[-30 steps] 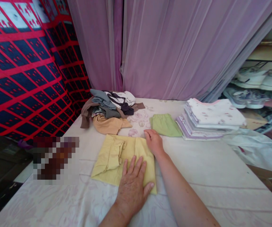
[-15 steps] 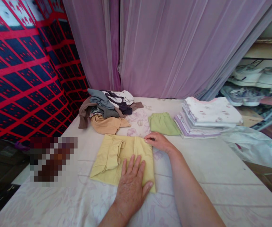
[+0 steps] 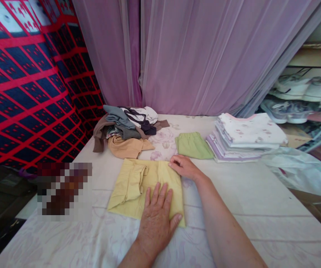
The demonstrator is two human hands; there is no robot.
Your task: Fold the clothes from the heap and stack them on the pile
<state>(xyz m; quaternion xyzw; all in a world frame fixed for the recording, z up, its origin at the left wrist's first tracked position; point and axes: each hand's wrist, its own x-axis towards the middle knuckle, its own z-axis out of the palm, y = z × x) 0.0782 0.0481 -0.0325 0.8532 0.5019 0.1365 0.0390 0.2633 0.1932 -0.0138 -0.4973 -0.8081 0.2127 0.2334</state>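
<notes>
A yellow garment (image 3: 132, 186), partly folded, lies flat on the sheet in front of me. Its exact kind is hard to make out; a bunched, doubled-over part sits on its left half. Palm down with fingers spread, my left hand (image 3: 159, 214) presses on the lower right of the cloth. At the upper right corner, my right hand (image 3: 185, 167) has its fingers curled and pinches the edge. Just beyond that hand lie folded green elastic-waist bottoms (image 3: 192, 145).
A stack of folded clothes (image 3: 250, 130) stands at the back right, near a plastic bag (image 3: 302, 167). Loose clothes (image 3: 127, 124) lie heaped at the back left. Purple curtains (image 3: 191, 56) hang behind the bed (image 3: 247, 197). Shoes (image 3: 289, 109) fill a rack at right.
My right hand has shifted slightly left along the yellow garment's top edge. The left hand stays flat on the cloth, almost unmoved.
</notes>
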